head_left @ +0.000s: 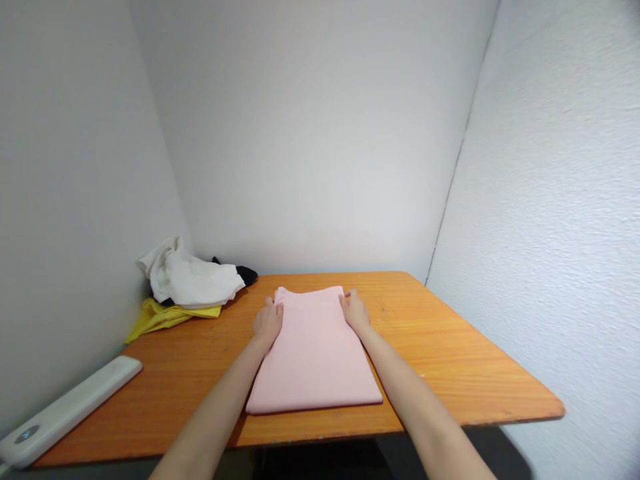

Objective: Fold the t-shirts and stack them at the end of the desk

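On the desk (450,373), a folded pink cloth (315,353) lies flat near the front edge.
It looks light, soft and limp (hardly fragile), best held by both sides with its layers pinched together. The left hand (269,320) and right hand (356,310) touch those sides toward the desk's far edge, thumbs at the fabric; whether the fingers grip beneath cannot be told.

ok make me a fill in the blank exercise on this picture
Of the near and far edges of the flat, folded pink cloth, the left hand and right hand are closer to the ____ one.
Of the crumpled white cloth and the yellow cloth, the ____ one lies lower.
The long white bar lies on the ____ side of the orange-brown wooden table.

Missing words: far; yellow; left
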`<state>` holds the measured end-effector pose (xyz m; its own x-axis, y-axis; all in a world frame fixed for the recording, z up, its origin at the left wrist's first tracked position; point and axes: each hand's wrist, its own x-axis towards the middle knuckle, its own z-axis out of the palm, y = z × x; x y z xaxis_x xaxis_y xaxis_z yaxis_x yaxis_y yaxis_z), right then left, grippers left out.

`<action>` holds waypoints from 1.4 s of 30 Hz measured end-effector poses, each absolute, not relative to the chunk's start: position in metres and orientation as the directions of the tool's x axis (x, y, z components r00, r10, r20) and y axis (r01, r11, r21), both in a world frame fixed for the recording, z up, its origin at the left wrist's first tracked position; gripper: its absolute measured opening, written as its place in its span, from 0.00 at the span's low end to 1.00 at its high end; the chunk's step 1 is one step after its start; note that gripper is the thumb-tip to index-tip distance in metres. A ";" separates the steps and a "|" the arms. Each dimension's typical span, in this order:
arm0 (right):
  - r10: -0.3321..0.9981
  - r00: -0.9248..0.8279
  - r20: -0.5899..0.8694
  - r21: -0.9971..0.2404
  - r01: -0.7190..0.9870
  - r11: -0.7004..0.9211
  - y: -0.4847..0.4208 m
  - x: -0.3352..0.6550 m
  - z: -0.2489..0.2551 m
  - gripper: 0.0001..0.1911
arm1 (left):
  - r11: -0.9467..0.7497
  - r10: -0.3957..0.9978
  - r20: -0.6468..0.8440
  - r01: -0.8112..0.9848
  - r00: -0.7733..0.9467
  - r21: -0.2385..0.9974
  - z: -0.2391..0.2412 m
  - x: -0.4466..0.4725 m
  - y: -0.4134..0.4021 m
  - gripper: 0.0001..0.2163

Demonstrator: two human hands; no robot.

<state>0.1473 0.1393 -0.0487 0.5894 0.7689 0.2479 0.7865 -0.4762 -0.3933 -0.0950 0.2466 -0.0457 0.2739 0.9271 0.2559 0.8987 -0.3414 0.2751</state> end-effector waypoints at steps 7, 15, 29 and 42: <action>0.843 0.442 0.306 -0.330 0.880 -0.342 0.106 0.109 -0.028 0.25 | -0.585 0.795 0.346 0.781 0.498 0.221 -0.022 -0.097 0.218 0.21; 0.981 0.134 0.143 -0.195 0.975 -0.105 0.067 0.031 -0.064 0.40 | -0.700 0.714 0.114 0.706 0.691 0.106 -0.058 -0.099 0.173 0.29; 0.976 -0.021 0.216 -0.225 0.972 0.071 0.017 0.029 -0.060 0.37 | -0.665 0.746 0.139 0.739 0.651 0.107 -0.009 -0.106 0.169 0.17; 0.898 0.059 0.436 -0.351 0.930 0.109 -0.030 0.015 -0.047 0.23 | -0.591 0.798 0.171 0.805 0.578 0.040 -0.040 -0.124 0.193 0.22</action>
